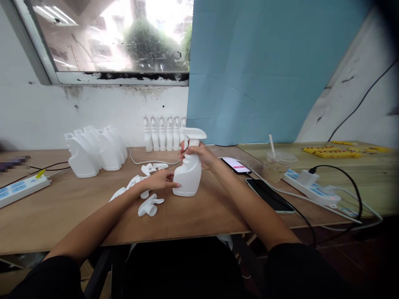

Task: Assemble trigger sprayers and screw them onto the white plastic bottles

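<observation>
Both hands are steadying a white spray bottle (188, 174): right hand (199, 155) gripping its neck, left hand (162, 180) fingertips touching its base, loose trigger heads (146, 195) crowding left.

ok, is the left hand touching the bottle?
Touching. Head view shows left hand fingertips against the bottle base; right hand grips its neck.

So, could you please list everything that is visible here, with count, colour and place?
spray bottle: one, white, upright at table centre
loose trigger heads: several, white, left of the bottle
empty bottles: a group, white, back left
finished spray bottles: a row, white, against the wall
phones: two, right of centre
drink cup: one, clear, with straw
power strips: two, white, far left and right
table: wooden
left hand: touches the bottle's base
right hand: grips the bottle's neck
</observation>
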The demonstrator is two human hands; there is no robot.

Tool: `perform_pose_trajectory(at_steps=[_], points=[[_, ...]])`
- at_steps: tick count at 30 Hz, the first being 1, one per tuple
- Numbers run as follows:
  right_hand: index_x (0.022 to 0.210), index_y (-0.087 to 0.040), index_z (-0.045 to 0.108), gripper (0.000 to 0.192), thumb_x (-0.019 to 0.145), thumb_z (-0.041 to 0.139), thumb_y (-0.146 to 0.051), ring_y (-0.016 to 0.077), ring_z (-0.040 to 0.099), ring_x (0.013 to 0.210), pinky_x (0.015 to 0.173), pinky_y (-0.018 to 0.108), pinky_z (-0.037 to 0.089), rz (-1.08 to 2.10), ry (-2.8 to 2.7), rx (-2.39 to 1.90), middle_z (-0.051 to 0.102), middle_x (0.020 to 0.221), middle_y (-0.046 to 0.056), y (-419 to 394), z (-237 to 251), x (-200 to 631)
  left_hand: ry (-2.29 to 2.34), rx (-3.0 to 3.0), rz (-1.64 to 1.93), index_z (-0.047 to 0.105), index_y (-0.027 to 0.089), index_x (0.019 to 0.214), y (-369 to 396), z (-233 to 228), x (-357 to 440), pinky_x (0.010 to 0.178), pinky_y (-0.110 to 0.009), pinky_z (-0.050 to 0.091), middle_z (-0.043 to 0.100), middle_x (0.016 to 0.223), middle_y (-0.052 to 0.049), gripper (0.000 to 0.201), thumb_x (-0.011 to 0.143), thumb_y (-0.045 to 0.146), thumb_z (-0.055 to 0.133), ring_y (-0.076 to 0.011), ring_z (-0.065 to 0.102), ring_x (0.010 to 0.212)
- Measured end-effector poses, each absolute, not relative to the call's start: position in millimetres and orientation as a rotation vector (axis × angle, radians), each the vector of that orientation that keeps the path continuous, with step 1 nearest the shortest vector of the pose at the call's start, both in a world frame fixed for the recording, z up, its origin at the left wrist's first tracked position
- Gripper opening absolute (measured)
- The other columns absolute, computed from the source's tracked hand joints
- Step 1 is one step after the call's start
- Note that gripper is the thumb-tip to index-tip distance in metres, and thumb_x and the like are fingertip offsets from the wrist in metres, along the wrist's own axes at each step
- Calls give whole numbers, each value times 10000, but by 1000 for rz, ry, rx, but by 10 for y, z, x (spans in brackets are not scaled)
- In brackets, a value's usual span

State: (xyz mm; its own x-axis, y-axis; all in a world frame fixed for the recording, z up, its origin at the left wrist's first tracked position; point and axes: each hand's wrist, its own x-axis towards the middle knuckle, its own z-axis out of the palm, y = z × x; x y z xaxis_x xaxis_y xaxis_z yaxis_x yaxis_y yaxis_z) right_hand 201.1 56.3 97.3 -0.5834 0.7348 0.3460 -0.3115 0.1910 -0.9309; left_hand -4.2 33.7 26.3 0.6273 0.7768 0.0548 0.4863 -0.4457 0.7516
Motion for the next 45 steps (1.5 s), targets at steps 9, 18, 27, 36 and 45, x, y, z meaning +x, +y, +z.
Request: perform_pose_trajectory(at_steps=[9,18,27,36,45], points=[[1291,-267,541,583,753,730,-390,173,657,899,794,331,560,1025,-1693,-696,553,1264,63,888,927,2485,1284,2128,814,671,153,979,661,605,-445,598,-264,496,709,800,-35,416,729,484,703,-192,669,679],[887,-144,691,347,734,747,-451,123,634,605,596,265,547,1082,-1685,-1069,677,819,68,944,419,3110,2167,1807,1247,602,134,850,1559,651,-1196,620,-276,507,687,737,-72,417,783,545,615,-238,705,679],[812,-146,699,316,762,714,-458,106,593,553,543,225,499,929,-1801,-1063,659,675,31,856,538,3223,2529,1697,950,645,86,1007,1963,230,-1295,891,-375,491,679,1069,-231,439,840,481,552,-356,617,1091],[786,-144,696,290,776,701,-434,109,581,537,530,233,504,785,-1823,-1084,636,641,23,720,650,3288,2555,1523,874,619,43,1132,2121,155,-1343,896,-413,500,622,1217,-263,506,803,426,620,-387,595,1135],[762,-161,692,290,796,663,-447,117,572,557,539,249,505,755,-1907,-1095,633,644,27,572,731,3198,2516,1391,922,665,44,1016,2278,215,-1305,763,-364,546,710,928,-222,380,719,281,663,-341,680,958]])
